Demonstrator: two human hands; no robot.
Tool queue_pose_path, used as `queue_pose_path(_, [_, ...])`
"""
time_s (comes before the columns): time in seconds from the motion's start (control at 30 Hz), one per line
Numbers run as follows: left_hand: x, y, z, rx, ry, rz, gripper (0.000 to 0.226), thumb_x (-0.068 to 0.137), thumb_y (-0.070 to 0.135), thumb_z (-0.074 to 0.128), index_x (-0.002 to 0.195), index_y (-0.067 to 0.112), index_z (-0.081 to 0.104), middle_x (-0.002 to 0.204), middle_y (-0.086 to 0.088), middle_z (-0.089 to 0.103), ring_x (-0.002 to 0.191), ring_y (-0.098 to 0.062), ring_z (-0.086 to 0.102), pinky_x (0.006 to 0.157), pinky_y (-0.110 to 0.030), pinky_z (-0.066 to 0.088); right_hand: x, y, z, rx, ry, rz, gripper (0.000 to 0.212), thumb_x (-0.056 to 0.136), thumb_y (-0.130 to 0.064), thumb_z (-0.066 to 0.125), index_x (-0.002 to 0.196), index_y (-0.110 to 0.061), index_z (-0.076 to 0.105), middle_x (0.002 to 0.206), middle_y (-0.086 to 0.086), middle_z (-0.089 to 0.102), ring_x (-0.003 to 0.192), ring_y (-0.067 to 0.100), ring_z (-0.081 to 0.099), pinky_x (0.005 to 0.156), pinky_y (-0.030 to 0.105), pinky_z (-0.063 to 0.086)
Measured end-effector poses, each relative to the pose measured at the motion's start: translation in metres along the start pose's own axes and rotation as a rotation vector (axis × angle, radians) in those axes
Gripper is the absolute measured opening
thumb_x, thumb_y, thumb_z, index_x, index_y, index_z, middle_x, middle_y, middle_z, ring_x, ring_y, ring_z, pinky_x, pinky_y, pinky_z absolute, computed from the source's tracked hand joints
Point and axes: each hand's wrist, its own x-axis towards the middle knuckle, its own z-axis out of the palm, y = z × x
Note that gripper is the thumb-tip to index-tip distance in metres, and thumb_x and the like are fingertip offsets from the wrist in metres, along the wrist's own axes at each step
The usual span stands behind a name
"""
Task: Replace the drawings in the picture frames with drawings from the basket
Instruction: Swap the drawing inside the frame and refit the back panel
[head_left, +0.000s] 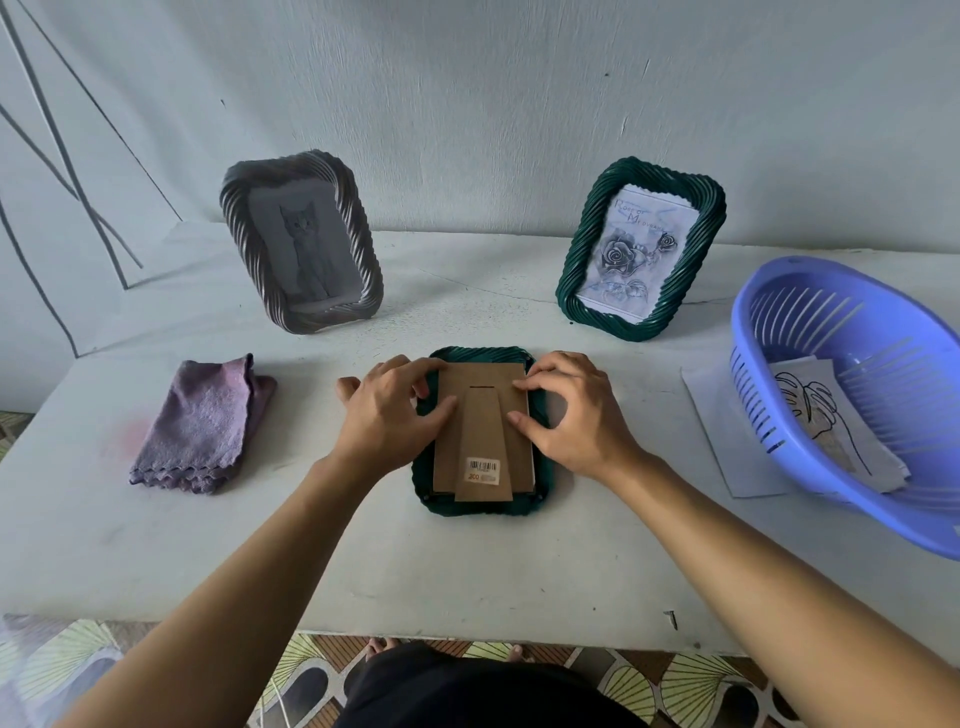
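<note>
Lavender-blue plastic makes up the slotted basket (883, 522) at our 3 o'clock, tipped toward us on the white table (467, 561). Inside it we see a small stack of paper sheets, the top one a black line drawing of a split leaf (815, 410). A loose white sheet (722, 431) lies partly under the basket's near-left side.

At 12 o'clock, just in front of us, a dark green woven-look frame (483, 508) lies face down. Its brown cardboard backing (522, 452) is turned up, with a tapered cardboard stand (483, 415) folded flat on it and a barcode sticker (483, 470) near the stand's wide end.

Our hands are apart, one on each side of the backing's far half. Our left hand (384, 410) curls its fingers over the frame's far-left corner, the thumb lying on the board. Our right hand (571, 415) has bent fingers, the index tip and thumb pinching at the backing's right edge.

At 11 o'clock a grey twisted-rim frame (363, 249) stands leaning back with a pencil drawing of a cat (306, 249) in it. At 1 o'clock a second green frame (576, 273) stands with a drawing of roses (628, 249) under some lettering. A folded purple cloth (202, 426) lies at 9 o'clock.
</note>
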Motion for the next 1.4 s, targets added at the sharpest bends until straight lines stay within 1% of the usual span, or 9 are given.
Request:
queue_pose_path(0.2, [0.008,-0.004,0.004,-0.039,0.045,0.003,0.032,0.089,0.047,0.067,0.119,0.035,0.067,0.085,0.012,0.056,0.084,-0.008,0.053,0.083,-0.042,0.031,0.002,0.001,-0.001,0.002,0.030,-0.023,0.025,0.075,-0.036,0.077,0.093,-0.018,0.078,0.099,-0.007,0.066,0.100,0.015,0.059,0.088,0.039,0.049])
queue_pose_path(0.43, [-0.005,-0.002,-0.008,-0.051,-0.026,0.041,0.032,0.093,0.048,0.063,0.123,0.037,0.065,0.095,0.019,0.058,0.091,-0.005,0.055,0.086,-0.043,0.034,-0.008,0.003,-0.002,0.014,0.080,-0.015,0.023,0.088,-0.022,0.074,0.109,-0.011,0.075,0.107,0.001,0.073,0.119,0.019,0.058,0.101,0.034,0.048])
queue_pose_path(0.63, [-0.039,0.001,-0.025,-0.074,-0.068,0.014,0.041,0.086,0.061,0.046,0.117,0.044,0.066,0.092,0.035,0.059,0.097,0.002,0.054,0.090,-0.041,0.035,-0.033,0.000,-0.010,-0.004,0.120,-0.063,0.015,0.091,-0.016,0.069,0.104,-0.012,0.073,0.103,-0.003,0.072,0.118,0.017,0.059,0.100,0.034,0.048])
queue_pose_path(0.8, [-0.061,0.007,-0.027,-0.117,-0.058,-0.046,0.028,0.094,0.038,0.066,0.122,0.042,0.067,0.093,0.042,0.046,0.090,0.007,0.052,0.091,-0.033,0.028,-0.049,-0.012,-0.009,-0.062,0.067,-0.049,0.024,0.094,-0.027,0.062,0.111,-0.014,0.072,0.109,0.001,0.072,0.126,0.014,0.054,0.102,0.036,0.047])
queue_pose_path(0.93, [-0.068,0.010,-0.025,-0.164,-0.067,-0.084,0.029,0.093,0.032,0.068,0.120,0.042,0.069,0.094,0.042,0.051,0.101,-0.005,0.061,0.096,-0.042,0.040,-0.054,-0.025,-0.006,-0.027,0.047,0.041,0.030,0.093,-0.023,0.061,0.120,-0.013,0.068,0.110,0.000,0.074,0.131,0.011,0.050,0.107,0.033,0.043])
queue_pose_path(1.07, [-0.072,0.010,-0.021,-0.243,-0.035,-0.126,0.026,0.091,0.030,0.069,0.114,0.041,0.072,0.092,0.040,0.055,0.098,0.006,0.058,0.097,-0.052,0.046,-0.057,-0.038,-0.005,0.100,0.110,0.182,0.032,0.088,-0.012,0.068,0.120,-0.011,0.068,0.105,-0.004,0.075,0.120,0.010,0.058,0.102,0.021,0.041])
queue_pose_path(1.17, [-0.074,0.013,-0.020,-0.274,-0.031,-0.154,0.027,0.088,0.042,0.062,0.113,0.043,0.072,0.093,0.040,0.053,0.095,0.011,0.053,0.097,-0.052,0.046,-0.057,-0.039,-0.006,0.201,0.116,0.269,0.032,0.088,-0.009,0.069,0.120,-0.014,0.069,0.105,-0.008,0.074,0.107,0.002,0.062,0.094,0.008,0.040])
queue_pose_path(1.27, [-0.077,0.015,-0.018,-0.270,-0.043,-0.153,0.031,0.086,0.045,0.056,0.114,0.047,0.069,0.097,0.039,0.049,0.100,0.002,0.051,0.097,-0.047,0.044,-0.057,-0.038,-0.005,0.212,0.117,0.270,0.030,0.086,-0.007,0.069,0.115,-0.016,0.070,0.104,-0.010,0.073,0.104,0.000,0.063,0.095,0.012,0.044])
queue_pose_path(1.4, [-0.080,0.013,-0.013,-0.195,-0.024,-0.130,0.028,0.093,0.029,0.068,0.117,0.043,0.069,0.097,0.031,0.048,0.105,-0.004,0.049,0.095,-0.040,0.034,-0.056,-0.034,-0.005,0.183,0.121,0.221,0.030,0.082,-0.004,0.073,0.110,-0.016,0.071,0.103,-0.010,0.072,0.102,0.001,0.065,0.094,0.012,0.044])
